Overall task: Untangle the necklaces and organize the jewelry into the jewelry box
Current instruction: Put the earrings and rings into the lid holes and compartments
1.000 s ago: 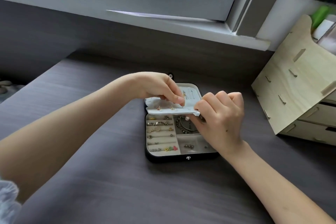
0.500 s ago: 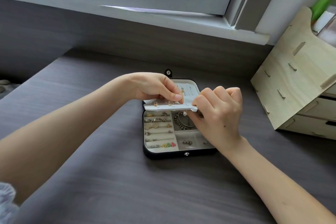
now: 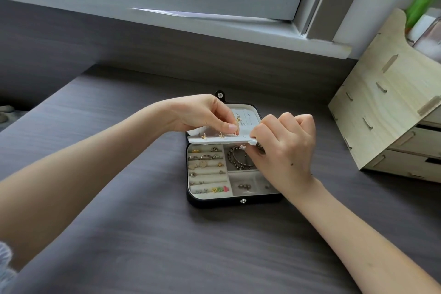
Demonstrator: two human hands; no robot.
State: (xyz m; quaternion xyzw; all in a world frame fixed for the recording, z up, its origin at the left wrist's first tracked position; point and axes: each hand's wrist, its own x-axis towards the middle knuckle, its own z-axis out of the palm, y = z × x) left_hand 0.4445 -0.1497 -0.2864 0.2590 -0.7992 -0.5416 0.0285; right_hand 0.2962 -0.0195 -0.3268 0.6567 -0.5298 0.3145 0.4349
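Jewelry box [image 3: 214, 200] is lying open on the counter [image 3: 119, 234] and is mostly filled: rings [image 3: 205, 157] in its left rows, bracelet [image 3: 236, 160] in its upper right compartment. I am watching the left hand [image 3: 202, 114], grip pinching the earring panel [image 3: 241, 136] above the box's trays beside a gold stud. The right hand [image 3: 284, 148] is pinching the panel's right edge. I am judging the task nearly finished, with studs being seated.

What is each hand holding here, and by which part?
The white earring panel of the jewelry box: the right hand grips its right end, and the left hand pinches its upper edge mid-length, beside the gold studs.
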